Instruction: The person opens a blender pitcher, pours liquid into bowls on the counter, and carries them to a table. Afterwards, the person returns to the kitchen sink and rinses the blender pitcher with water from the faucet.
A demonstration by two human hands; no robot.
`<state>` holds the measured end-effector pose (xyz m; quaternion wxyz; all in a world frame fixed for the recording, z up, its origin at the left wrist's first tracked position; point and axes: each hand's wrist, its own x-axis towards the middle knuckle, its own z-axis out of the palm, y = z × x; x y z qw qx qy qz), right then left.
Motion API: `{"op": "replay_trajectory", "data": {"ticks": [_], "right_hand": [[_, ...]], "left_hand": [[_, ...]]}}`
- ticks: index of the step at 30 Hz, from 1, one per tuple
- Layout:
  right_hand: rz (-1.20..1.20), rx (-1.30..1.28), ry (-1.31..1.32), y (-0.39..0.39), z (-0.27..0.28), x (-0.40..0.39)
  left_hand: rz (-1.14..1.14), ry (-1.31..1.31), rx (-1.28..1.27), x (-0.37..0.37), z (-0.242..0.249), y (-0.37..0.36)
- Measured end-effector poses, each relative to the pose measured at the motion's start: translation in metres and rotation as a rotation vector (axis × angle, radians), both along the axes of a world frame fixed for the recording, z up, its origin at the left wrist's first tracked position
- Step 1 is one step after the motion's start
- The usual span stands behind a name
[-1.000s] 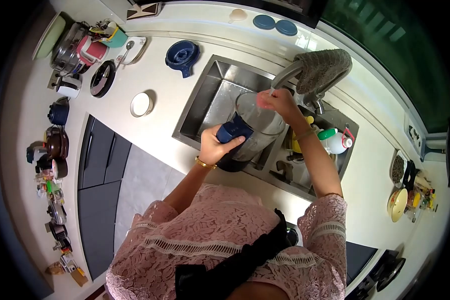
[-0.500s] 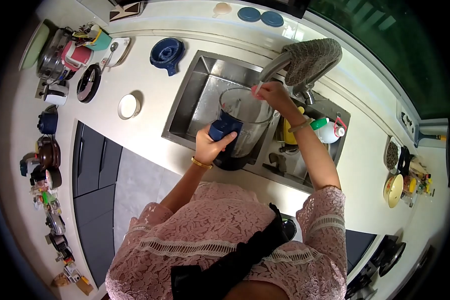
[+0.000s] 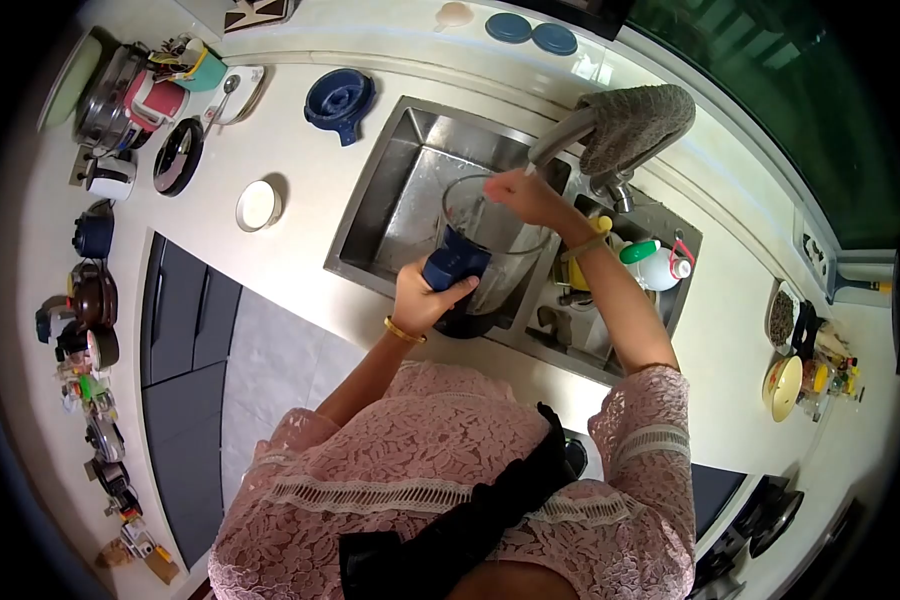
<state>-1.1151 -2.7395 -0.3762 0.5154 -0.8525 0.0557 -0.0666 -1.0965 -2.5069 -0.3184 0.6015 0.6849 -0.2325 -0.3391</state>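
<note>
My left hand (image 3: 425, 298) grips the dark blue handle of a clear blender jug (image 3: 490, 250) that I hold over the steel sink (image 3: 400, 190). My right hand (image 3: 522, 195) reaches over the jug's open rim, fingers closed around something small that I cannot make out. The curved faucet (image 3: 560, 135) ends just above that hand. A grey cloth (image 3: 635, 125) is draped over the faucet.
A blue lid (image 3: 338, 100) and a small white bowl (image 3: 257, 205) lie on the counter left of the sink. Pots, kettles and cups crowd the far left counter. A white and green bottle (image 3: 652, 265) stands in the sink's right part. Bowls sit at the right.
My right hand has shifted left along the jug's rim, away from the faucet tip. The jug stays in my left hand over the sink.
</note>
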Motion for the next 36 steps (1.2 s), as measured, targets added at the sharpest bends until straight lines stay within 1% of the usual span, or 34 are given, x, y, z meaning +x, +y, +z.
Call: {"op": "replay_trajectory", "data": {"ticks": [1,2,4,5,7,8,10,11,13,14,15,17,19,21,24,25,27,31,33,34,36], "right_hand": [[0.125,-0.24,-0.036,0.0,0.001,0.001],[0.125,-0.242,-0.034,0.001,0.001,0.004],[0.397,-0.298,0.103,0.006,0.003,0.011],[0.397,-0.3,0.105,0.006,-0.005,0.013],[0.494,-0.428,0.255,0.01,-0.016,0.016],[0.494,-0.433,0.255,0.003,-0.019,0.014],[0.34,-0.362,0.19,-0.004,0.01,0.003],[0.346,-0.364,0.192,-0.005,0.024,-0.002],[-0.193,0.374,0.352,-0.007,0.044,-0.015],[-0.215,0.446,0.386,-0.016,0.046,-0.019],[-0.225,0.44,0.386,-0.017,0.047,-0.023],[-0.325,0.622,0.284,-0.02,0.046,-0.036],[-0.339,0.532,0.242,-0.023,0.044,-0.046],[-0.417,0.563,0.16,-0.019,0.045,-0.054],[-0.48,0.583,0.151,-0.012,0.054,-0.061],[-0.479,0.585,0.15,-0.012,0.053,-0.062],[-0.479,0.594,0.115,-0.011,0.05,-0.063],[-0.488,0.603,0.105,-0.011,0.044,-0.063],[-0.498,0.495,0.076,-0.014,0.033,-0.061],[-0.494,0.496,0.075,-0.015,0.027,-0.059],[-0.482,0.354,0.167,-0.017,0.019,-0.054]], "left_hand": [[0.001,0.003,0.0,0.0,-0.001,0.001],[-0.016,0.003,0.009,0.001,-0.002,0.001],[-0.03,0.005,0.014,0.001,-0.002,0.001],[-0.029,-0.012,0.0,0.001,-0.002,0.001],[-0.028,-0.032,-0.018,0.001,-0.002,0.002],[-0.035,-0.044,0.019,0.001,-0.005,0.003],[-0.035,-0.049,0.059,0.0,-0.004,0.005],[-0.029,-0.06,0.045,0.0,0.0,0.004],[-0.027,-0.064,0.028,-0.001,0.002,0.003],[-0.018,-0.053,0.016,-0.001,0.002,0.003],[-0.012,-0.044,0.001,-0.001,0.002,0.001],[-0.019,-0.037,0.018,-0.001,0.0,0.001],[-0.025,-0.035,0.04,-0.002,-0.002,0.001],[-0.018,-0.057,0.049,-0.003,-0.003,0.001],[-0.02,-0.064,0.052,-0.002,-0.002,0.003],[-0.02,-0.066,0.054,-0.003,-0.002,0.002],[0.008,-0.109,-0.021,-0.005,0.0,0.0],[0.032,-0.101,-0.008,-0.008,-0.001,0.001],[0.035,-0.117,-0.002,-0.008,0.002,0.001],[0.039,-0.119,-0.002,-0.008,0.0,0.001],[0.027,-0.147,0.011,-0.007,-0.001,0.001]]}}
